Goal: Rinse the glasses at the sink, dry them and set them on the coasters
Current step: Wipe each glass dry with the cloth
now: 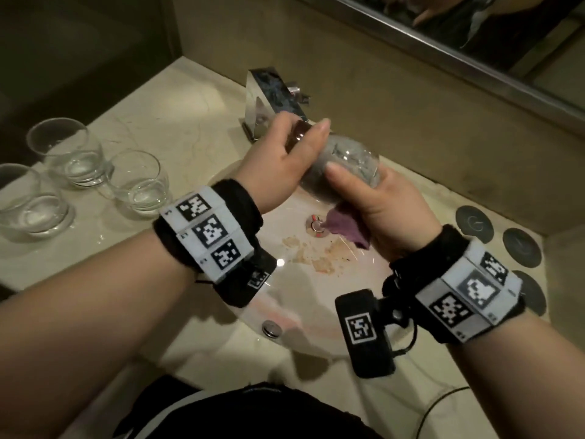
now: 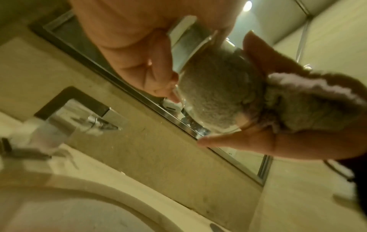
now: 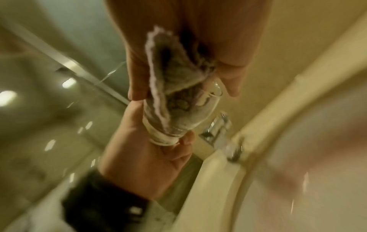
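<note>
Drying underway: tumbler point(image 1: 342, 160) gripped in left hand point(image 1: 278, 160), cloth point(image 1: 348, 231) pinched in right hand point(image 1: 380, 204); three glasses point(image 1: 139, 185) waiting left, coasters point(image 1: 474, 223) bare right.

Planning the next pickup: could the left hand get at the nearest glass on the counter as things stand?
Probably not yet. The left hand grips the base of the glass being dried, while the right hand works the cloth inside it. The path to the nearest counter glass looks free once that grip is released.
</note>
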Tool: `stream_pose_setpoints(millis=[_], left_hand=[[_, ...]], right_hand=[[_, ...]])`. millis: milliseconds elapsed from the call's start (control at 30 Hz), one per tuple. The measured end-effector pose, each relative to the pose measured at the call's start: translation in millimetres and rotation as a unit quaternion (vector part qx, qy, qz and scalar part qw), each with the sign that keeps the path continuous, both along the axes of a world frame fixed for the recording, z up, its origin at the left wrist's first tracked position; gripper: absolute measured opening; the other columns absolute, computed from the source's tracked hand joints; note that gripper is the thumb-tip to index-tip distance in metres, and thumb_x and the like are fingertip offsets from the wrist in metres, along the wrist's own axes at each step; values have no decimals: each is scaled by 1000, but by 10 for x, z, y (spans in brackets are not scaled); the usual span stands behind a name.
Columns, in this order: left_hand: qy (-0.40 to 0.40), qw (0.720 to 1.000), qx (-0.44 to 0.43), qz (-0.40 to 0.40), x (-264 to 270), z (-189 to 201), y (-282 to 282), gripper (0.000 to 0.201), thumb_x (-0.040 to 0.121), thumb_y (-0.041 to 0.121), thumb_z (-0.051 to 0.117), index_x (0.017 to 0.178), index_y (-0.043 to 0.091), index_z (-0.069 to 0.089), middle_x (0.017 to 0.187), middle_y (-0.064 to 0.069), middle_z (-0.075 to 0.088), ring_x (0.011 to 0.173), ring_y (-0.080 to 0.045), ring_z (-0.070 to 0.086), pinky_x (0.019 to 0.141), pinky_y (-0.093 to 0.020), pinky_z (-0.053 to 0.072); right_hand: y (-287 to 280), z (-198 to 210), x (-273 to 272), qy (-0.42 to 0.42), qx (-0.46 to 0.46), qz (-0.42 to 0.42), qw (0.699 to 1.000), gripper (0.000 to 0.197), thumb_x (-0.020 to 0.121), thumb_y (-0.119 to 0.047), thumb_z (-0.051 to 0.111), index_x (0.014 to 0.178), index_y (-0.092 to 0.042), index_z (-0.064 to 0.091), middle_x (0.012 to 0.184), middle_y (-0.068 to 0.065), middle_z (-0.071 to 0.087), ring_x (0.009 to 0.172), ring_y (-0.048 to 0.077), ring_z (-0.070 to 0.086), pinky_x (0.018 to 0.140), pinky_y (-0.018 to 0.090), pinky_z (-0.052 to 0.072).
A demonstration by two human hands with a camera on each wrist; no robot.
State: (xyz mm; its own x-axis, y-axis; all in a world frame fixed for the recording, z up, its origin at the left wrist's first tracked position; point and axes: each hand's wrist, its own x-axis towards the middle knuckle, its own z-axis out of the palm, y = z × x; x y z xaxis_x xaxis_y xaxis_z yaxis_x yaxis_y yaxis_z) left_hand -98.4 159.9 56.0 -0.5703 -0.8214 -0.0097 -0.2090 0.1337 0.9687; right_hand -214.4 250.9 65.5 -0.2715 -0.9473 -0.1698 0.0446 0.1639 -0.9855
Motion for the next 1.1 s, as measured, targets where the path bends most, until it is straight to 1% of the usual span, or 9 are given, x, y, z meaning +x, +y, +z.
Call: stream_pose_setpoints(millis=[100, 200, 367, 433, 533, 700, 867, 1000, 1100], left_hand=[[-1, 981, 153, -121, 50, -22, -132, 55, 92, 63, 24, 124, 21, 41, 111, -15, 57, 75, -18, 57, 55, -27, 48], [26, 924, 314, -216, 73, -37, -261, 89, 81, 78, 11, 122, 13, 55, 90, -12, 56, 60, -14, 49, 41, -17, 38], [47, 938, 306, -156, -52, -41, -257, 67, 92, 65, 29, 109, 5, 54, 63, -6, 53, 44, -12, 41, 33, -14, 27], [51, 953, 273, -124, -80, -36, -216, 58, 95, 59, 32, 111, 7, 52, 65, -6, 53, 44, -13, 44, 34, -15, 30], [-38, 988, 122, -82, -91, -64, -144, 42, 95, 55, 35, 115, 19, 46, 89, -3, 56, 64, -15, 54, 51, -24, 45], [-55, 967, -200, -151, -44, -189, -176, 56, 84, 63, 34, 116, 19, 41, 95, 2, 48, 75, 2, 50, 62, -19, 39], [-9, 959, 159, -236, -7, -266, -195, 93, 63, 92, 23, 125, 24, 44, 92, -19, 61, 63, -14, 57, 50, -24, 48], [54, 898, 373, -227, -38, -162, -181, 87, 82, 77, 12, 112, 9, 57, 76, -12, 53, 51, -14, 45, 38, -16, 37], [45, 919, 346, -185, -95, -112, -163, 67, 92, 65, 24, 108, 7, 52, 67, -10, 49, 44, -13, 41, 34, -13, 29]], right_hand=[[50, 87, -66, 171, -22, 30, 985, 29, 77, -40, 71, 102, -27, 62, 83, 10, 72, 74, 24, 70, 91, 52, 48], [58, 71, -133, 421, -78, 83, 900, 17, 80, -46, 62, 92, -42, 51, 60, -28, 60, 76, -8, 62, 117, 45, -1], [4, 44, -163, 455, -109, 75, 880, 20, 82, -48, 60, 96, -41, 47, 61, -40, 50, 86, -13, 56, 117, 49, -7], [46, 37, -135, 403, -70, 58, 911, 15, 83, -42, 64, 90, -38, 52, 59, -29, 59, 66, -12, 60, 117, 48, 18], [78, 13, -76, 155, 17, 7, 988, 16, 82, -31, 68, 93, -20, 64, 61, -1, 66, 51, 12, 62, 59, 34, 54], [70, -85, -114, -194, 28, -21, 980, 46, 82, -22, 64, 121, 0, 57, 119, 19, 63, 111, 28, 62, 97, 36, 49], [166, 33, -145, 147, 38, -14, 988, 24, 82, -30, 71, 104, -20, 66, 69, 5, 71, 62, 23, 68, 78, 40, 55], [181, 26, -104, 396, -32, 56, 916, 16, 83, -38, 66, 90, -40, 52, 52, -33, 56, 64, -15, 58, 119, 38, -8], [188, 36, -96, 363, -50, 41, 929, 16, 83, -33, 68, 86, -40, 53, 47, -21, 57, 61, -7, 62, 118, 40, -9]])
